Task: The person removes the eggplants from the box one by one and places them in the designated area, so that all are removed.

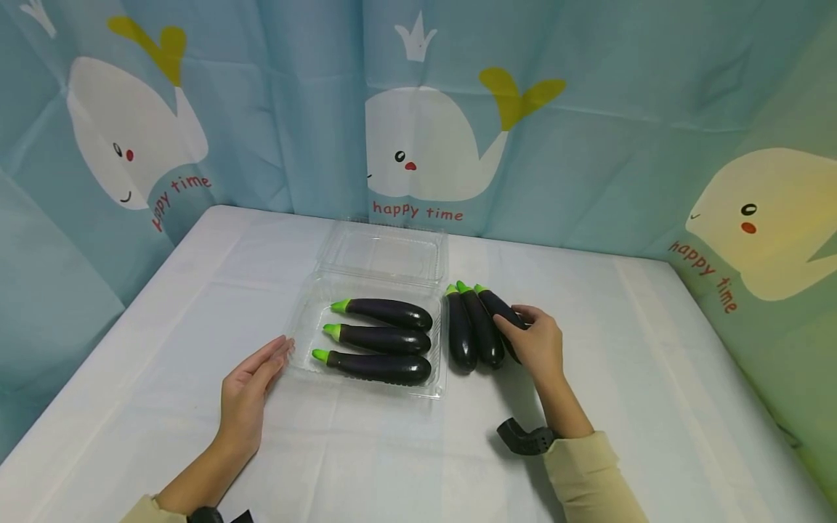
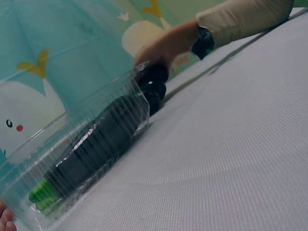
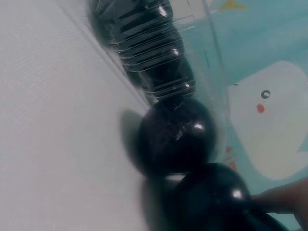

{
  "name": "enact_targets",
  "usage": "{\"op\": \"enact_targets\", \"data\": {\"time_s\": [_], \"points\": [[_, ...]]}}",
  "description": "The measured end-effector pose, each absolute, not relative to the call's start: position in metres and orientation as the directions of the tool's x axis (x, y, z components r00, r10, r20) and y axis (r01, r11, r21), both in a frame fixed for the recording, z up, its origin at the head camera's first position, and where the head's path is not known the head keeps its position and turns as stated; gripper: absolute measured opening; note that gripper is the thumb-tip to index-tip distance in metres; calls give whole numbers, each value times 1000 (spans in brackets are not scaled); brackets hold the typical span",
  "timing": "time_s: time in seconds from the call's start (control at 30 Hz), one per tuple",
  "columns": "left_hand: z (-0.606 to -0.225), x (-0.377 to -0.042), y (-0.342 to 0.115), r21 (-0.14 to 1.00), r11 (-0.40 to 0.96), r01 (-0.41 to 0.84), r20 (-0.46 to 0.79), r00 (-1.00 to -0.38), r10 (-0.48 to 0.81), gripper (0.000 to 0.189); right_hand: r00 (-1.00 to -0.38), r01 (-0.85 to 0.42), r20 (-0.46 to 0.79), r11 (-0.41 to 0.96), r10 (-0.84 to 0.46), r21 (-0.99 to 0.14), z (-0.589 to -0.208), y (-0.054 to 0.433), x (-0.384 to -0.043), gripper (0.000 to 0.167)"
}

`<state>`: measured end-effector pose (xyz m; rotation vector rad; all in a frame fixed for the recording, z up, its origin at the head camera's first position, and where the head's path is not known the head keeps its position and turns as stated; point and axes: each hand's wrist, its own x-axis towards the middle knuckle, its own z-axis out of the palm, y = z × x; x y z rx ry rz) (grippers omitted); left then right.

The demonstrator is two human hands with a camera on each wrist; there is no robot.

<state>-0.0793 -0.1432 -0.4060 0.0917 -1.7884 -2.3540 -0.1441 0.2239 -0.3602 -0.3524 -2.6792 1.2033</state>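
A clear plastic clamshell box (image 1: 306, 309) lies with its lid (image 1: 382, 250) folded back. Three dark eggplants with green stem ends rest side by side in its base: a back one (image 1: 389, 312), a middle one (image 1: 384, 339) and a front one (image 1: 379, 368). My left hand (image 1: 245, 399) touches the box's left edge with nearly straight fingers. Right of the box lie a left eggplant (image 1: 461, 334) and a centre eggplant (image 1: 484, 334). The right eggplant (image 1: 493, 303) beside them is held between thumb and fingers of my right hand (image 1: 539, 345), which partly covers it.
A white cloth (image 1: 366, 465) covers the table. Behind it hangs a blue curtain (image 1: 314, 109) printed with whales, and a greenish curtain (image 1: 785, 378) closes off the right side. The open lid extends toward the table's back edge.
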Motion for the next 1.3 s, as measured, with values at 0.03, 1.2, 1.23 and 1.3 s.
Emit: {"op": "enact_targets", "data": {"time_s": [0.03, 1.2, 1.23, 1.3], "points": [[-406, -79, -143, 961, -256, 108, 61, -981, -183, 38, -954, 143, 67, 642, 291, -753, -361, 224, -144, 47], [-405, -80, -143, 962, -253, 104, 57, -981, -183, 38, -947, 157, 75, 656, 312, -738, -373, 223, -149, 48], [-405, -80, -143, 963, -250, 103, 58, -981, -183, 38, -946, 158, 77, 656, 314, -738, -373, 224, -149, 49], [-405, -80, -143, 963, -248, 102, 56, -981, -184, 38, -945, 161, 77, 656, 319, -738, -373, 224, -150, 49]]}}
